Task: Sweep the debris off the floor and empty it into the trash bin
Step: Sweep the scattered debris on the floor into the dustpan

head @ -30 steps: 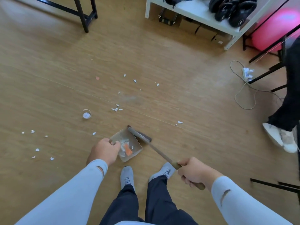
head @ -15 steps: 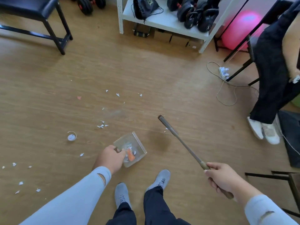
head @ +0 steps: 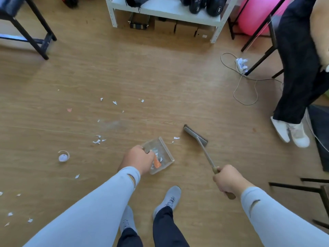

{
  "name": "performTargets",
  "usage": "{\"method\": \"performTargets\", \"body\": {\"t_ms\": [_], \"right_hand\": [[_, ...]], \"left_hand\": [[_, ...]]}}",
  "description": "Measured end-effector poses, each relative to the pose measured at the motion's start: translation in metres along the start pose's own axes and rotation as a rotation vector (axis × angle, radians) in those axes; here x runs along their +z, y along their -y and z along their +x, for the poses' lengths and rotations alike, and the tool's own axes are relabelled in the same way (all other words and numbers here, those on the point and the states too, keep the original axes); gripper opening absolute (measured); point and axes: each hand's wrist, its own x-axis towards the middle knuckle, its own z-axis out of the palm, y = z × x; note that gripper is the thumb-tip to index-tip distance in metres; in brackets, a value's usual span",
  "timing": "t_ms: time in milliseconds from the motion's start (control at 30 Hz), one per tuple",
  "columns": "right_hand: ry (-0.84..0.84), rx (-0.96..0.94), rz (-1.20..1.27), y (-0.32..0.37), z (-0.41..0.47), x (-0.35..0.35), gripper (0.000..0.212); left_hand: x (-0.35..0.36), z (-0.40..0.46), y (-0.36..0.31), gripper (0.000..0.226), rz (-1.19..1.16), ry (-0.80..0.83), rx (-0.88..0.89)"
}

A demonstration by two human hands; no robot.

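- Two hands in view, both occupied. Left hand (head: 138, 158) is curled round the rear handle of a clear dustpan (head: 160, 155); right hand (head: 227, 180) is clamped on the wooden handle of a brush (head: 201, 141).
- Dustpan sits low at the wooden floor (head: 178, 86), just ahead of the person's grey shoes (head: 169, 198), its open lip facing right toward the brush. Inside it: white scraps and one orange piece (head: 157, 163).
- Brush head lies on or just above the floor, to the right of the dustpan lip; contact cannot be confirmed. One white scrap (head: 176, 138) lies between brush head and dustpan.
- Debris on the floor: a cluster of white scraps (head: 98, 140) left of the dustpan, loose scraps (head: 114, 102) farther ahead, one pink scrap (head: 69, 110), more white bits (head: 10, 213) at the far left edge.
- Small white roll of tape (head: 63, 156) lies well left of the left hand.
- Surroundings: white shelf unit (head: 165, 9) at the far side, black frame (head: 35, 38) at upper left, power strip with cord (head: 241, 64) at right, pink ball (head: 256, 15) behind it, a second person's dark trousers and white shoes (head: 290, 132) at right.
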Motion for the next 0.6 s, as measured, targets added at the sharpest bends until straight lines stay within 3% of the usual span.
{"method": "performTargets", "body": {"t_ms": [167, 267, 333, 433, 600], "right_hand": [[0.152, -0.062, -0.176, -0.024, -0.028, 0.005, 0.040], [0.192, -0.054, 0.037, -0.045, -0.038, -0.041, 0.051], [0.188, -0.017, 0.195, -0.060, -0.041, -0.073, 0.052], [0.162, -0.027, 0.200, -0.070, -0.041, -0.091, 0.053], [0.034, -0.126, -0.034, -0.047, -0.007, -0.067, 0.040]], "left_hand": [[0.015, 0.005, -0.025, 0.027, 0.038, -0.022, -0.013], [0.021, 0.003, -0.034, 0.028, 0.048, -0.031, -0.027], [0.020, 0.002, -0.037, 0.024, 0.059, -0.045, -0.025], [0.015, 0.003, -0.038, 0.025, 0.054, -0.068, -0.022], [0.018, -0.001, -0.042, 0.029, 0.064, -0.103, -0.021]]}}
